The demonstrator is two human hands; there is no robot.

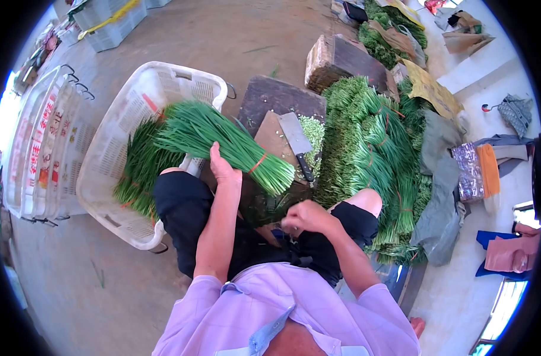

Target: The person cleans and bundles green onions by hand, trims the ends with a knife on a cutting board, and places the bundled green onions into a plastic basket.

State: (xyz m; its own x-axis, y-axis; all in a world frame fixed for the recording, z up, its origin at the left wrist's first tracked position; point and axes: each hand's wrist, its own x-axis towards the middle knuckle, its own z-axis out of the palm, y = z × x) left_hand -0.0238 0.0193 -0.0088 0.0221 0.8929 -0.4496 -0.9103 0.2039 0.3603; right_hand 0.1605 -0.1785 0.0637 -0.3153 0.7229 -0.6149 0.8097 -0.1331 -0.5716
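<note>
My left hand [224, 169] grips a bundle of green chives [226, 136], tied with a red band near its pale cut ends, which point right. Leaf tips of the bundle reach over a white plastic basket [113, 107] where more chives [146, 160] lie. My right hand [306, 218] is curled closed above my right thigh, apart from the bundle; its fingertips are slightly blurred and what they hold, if anything, is hidden. In front of me a cleaver [295, 133] with a black handle rests on a dark wooden block [261, 98], beside chopped white-green stem ends [312, 132].
Several banded chive bundles [371, 139] are piled to my right, with a grey sheet [439, 196] along their far side. Stacked white baskets [39, 148] stand at the left. Another wooden block [353, 59] lies beyond the board. Clothes [513, 255] lie at the far right.
</note>
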